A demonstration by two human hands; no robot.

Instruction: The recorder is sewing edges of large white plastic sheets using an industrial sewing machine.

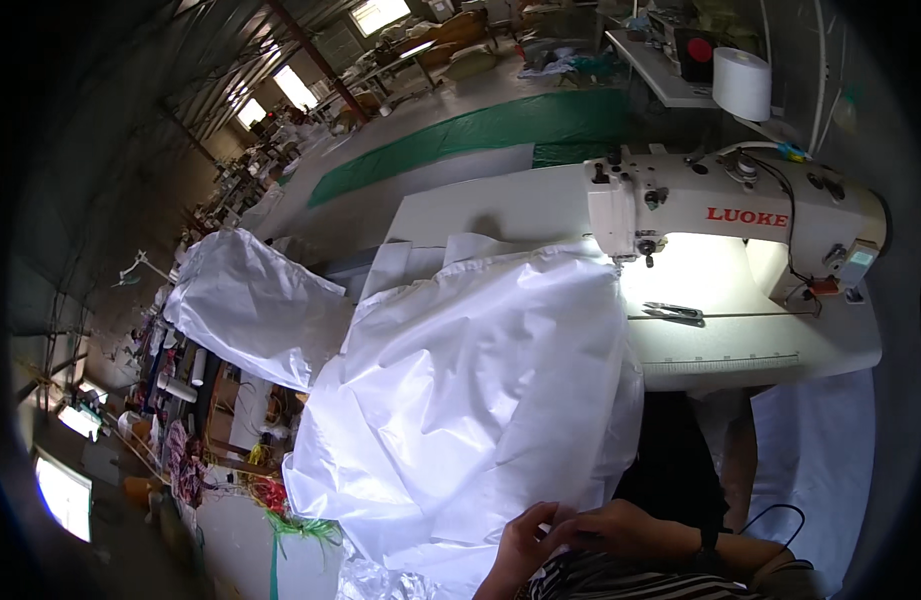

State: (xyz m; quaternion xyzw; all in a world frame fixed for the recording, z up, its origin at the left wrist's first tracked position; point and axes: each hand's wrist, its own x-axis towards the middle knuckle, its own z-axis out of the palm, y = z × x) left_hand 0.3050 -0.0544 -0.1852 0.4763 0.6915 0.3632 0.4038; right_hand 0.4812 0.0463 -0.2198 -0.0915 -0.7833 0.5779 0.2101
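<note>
White cloth: The big white cloth [470,400] is in the middle. Its far right corner is at the needle end [618,262] of the sewing machine [710,195]. The rest spreads to the left and comes down near the person.

Left hand: The left hand [527,540] is by the near edge of the cloth. Its fingers are bent and close together, right beside the other hand.

Right hand: The right hand [620,530] meets it from the right. Its fingers are curled in. I cannot tell if either hand is pinching the cloth, because the fingertips are too small and hidden.

Far edge: This edge looks bunchy and wrinkled, so maybe some sewing is done there. I cannot see any stitches to be sure.

What is left: The cloth is at the needle end, so I think the work is only partly done. How much is left I cannot tell.

Snips: The small snips [672,314] lie on the table [830,335], to the right of the cloth. No hand is on them.

Left side: Another white bundle [250,300] sits to the left of the cloth. I cannot tell if it is done or waiting.
</note>
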